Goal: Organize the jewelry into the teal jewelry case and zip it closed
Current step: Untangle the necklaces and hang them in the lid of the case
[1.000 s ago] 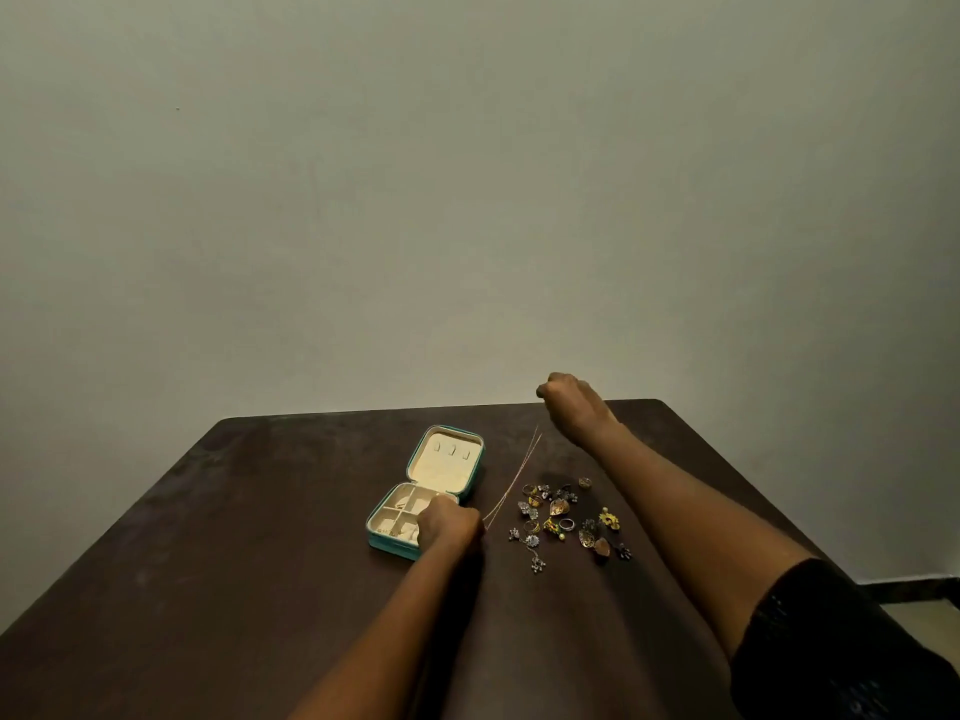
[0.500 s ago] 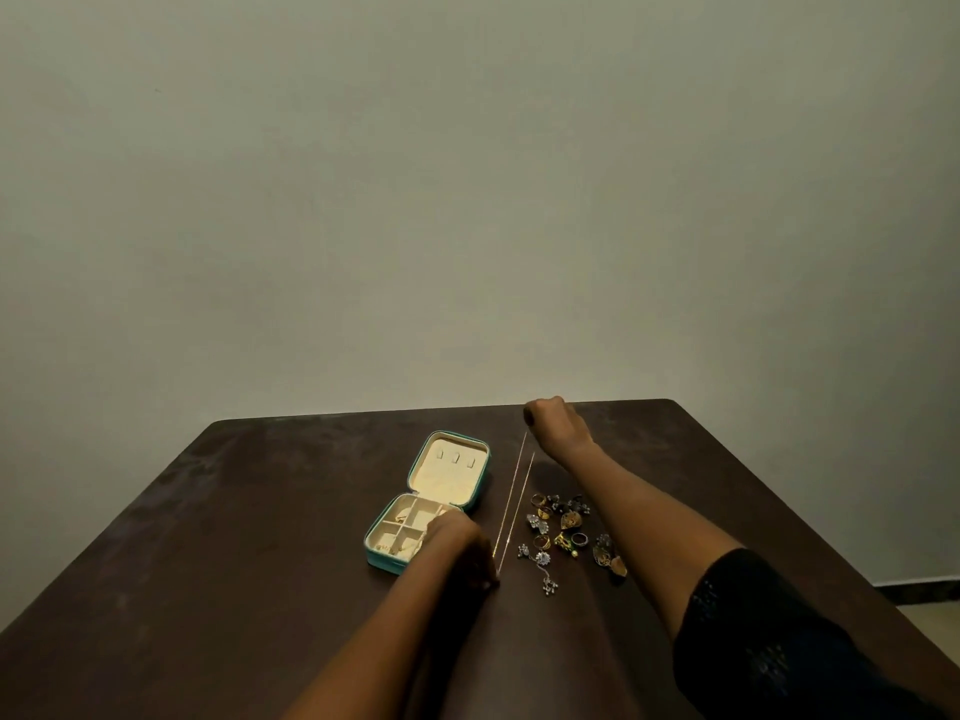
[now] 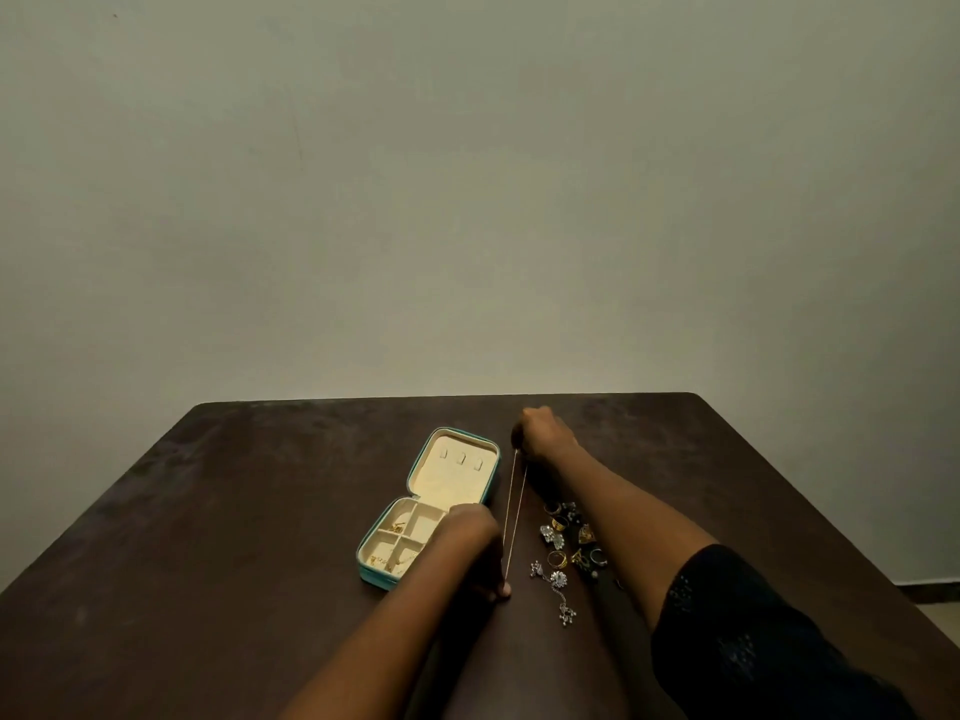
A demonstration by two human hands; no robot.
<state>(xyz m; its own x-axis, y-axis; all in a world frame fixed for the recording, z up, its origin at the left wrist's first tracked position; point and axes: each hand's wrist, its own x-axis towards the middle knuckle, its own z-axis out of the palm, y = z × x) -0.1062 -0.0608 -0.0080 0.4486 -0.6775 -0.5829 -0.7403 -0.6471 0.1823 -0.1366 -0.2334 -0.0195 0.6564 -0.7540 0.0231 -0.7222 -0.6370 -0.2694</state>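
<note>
Two hands held a thin gold chain (image 3: 514,511) taut beside the open teal jewelry case (image 3: 375,577); fingers of the left hand (image 3: 467,548) pinched its near end, fingers of the right hand (image 3: 543,433) its far end.

Both ends of the thin chain (image 3: 511,517) vanish inside your left hand (image 3: 470,550) and right hand (image 3: 543,433) — the left also covers the near corner of the teal case (image 3: 375,573); its contents are too small to name.

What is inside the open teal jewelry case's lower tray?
The teal jewelry case holds cream divided compartments; small gold pieces lie in the left ones. The left hand, pinching a gold chain, covers the tray's right side, so its contents cannot be seen.
</note>
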